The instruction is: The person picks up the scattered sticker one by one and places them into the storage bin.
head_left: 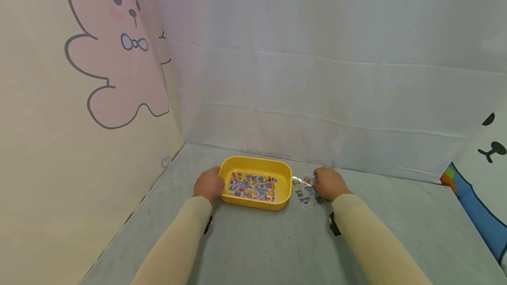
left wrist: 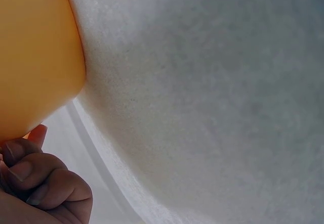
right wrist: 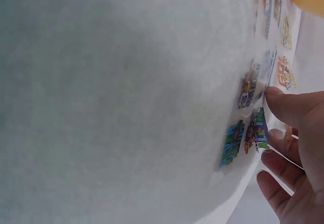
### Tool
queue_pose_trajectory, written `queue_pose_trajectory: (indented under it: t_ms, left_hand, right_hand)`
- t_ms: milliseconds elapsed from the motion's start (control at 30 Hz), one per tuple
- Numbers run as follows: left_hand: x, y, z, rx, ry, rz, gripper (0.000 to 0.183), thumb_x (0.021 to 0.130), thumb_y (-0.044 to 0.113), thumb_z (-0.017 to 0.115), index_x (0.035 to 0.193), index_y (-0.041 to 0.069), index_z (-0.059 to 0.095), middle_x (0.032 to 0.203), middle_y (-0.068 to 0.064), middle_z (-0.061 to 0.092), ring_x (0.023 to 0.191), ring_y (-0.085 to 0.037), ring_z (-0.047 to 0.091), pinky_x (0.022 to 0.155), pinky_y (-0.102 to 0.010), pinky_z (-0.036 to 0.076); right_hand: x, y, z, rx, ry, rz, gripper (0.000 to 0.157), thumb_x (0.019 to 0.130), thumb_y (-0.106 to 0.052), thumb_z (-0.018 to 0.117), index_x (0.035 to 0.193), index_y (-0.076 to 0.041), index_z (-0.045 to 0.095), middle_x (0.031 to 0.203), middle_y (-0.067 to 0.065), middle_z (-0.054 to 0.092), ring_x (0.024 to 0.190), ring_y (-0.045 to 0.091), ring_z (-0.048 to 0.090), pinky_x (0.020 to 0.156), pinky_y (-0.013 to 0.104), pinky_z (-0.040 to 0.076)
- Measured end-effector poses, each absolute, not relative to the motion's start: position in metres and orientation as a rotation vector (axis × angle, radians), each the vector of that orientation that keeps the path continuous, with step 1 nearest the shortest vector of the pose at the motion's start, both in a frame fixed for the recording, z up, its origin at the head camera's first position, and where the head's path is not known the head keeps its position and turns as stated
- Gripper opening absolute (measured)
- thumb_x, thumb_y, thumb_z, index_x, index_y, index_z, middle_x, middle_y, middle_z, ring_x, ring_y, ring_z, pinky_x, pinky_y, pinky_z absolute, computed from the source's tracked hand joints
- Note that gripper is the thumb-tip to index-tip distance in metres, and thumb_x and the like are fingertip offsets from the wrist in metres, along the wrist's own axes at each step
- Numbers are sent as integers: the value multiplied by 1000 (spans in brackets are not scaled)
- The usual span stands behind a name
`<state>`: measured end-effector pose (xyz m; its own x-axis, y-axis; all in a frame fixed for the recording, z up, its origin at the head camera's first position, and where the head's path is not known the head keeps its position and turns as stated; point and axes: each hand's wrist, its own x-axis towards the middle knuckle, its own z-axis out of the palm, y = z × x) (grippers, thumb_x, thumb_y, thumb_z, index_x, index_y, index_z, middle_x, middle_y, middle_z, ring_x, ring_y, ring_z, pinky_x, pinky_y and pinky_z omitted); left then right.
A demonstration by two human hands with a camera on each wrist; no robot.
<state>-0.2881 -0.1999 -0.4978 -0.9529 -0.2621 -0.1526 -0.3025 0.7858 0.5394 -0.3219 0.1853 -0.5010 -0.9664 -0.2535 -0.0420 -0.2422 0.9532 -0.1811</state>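
A yellow plastic tray [head_left: 284, 188] stands on the table, its bottom covered with small colourful printed pictures. My left hand [head_left: 209, 184] grips the tray's left end, and its curled fingers [left wrist: 55, 181] show under the tray's corner in the left wrist view. To the right of the tray lies a clear sheet of cartoon stickers [head_left: 304, 200], flat on the table. My right hand [head_left: 330, 183] holds the sheet at its right side. In the right wrist view the thumb [right wrist: 288, 107] and index finger are at a bright sticker, with the other fingers loosely bent.
A pale grey cloth covers the table [head_left: 273, 245]. Behind it hangs a white curtain [head_left: 317, 91], meeting the table's back edge. On the left rises a cream wall hanging [head_left: 39, 144] with a pink bear; another printed hanging [head_left: 481, 214] borders the right side.
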Motion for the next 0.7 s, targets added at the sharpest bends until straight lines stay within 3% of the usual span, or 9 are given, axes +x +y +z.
queue_pose_trajectory:
  t_ms: [200,500,700]
  left_hand:
    - [-287,-199,-495,-464,2909,878,55,96,13,54,150,2,52,137,-17,64,107,-30,60,107,-55,44]
    - [-286,-198,-496,-459,2917,886,54,96,12,53,149,4,54,131,-14,67,100,-29,60,103,-54,47]
    - [-286,-197,-494,-487,2889,899,55,96,13,53,151,4,52,138,-16,64,107,-30,59,107,-55,44]
  right_hand:
    - [-323,187,-503,-402,3037,-313,34,92,-16,76,119,3,68,109,18,67,104,38,62,90,56,51]
    - [-321,191,-502,-371,3004,-458,33,90,-2,65,122,8,66,115,23,66,108,40,62,93,57,50]
    - [-323,194,-505,-342,2973,-514,32,93,-8,63,120,9,65,113,22,66,105,38,63,92,57,50]
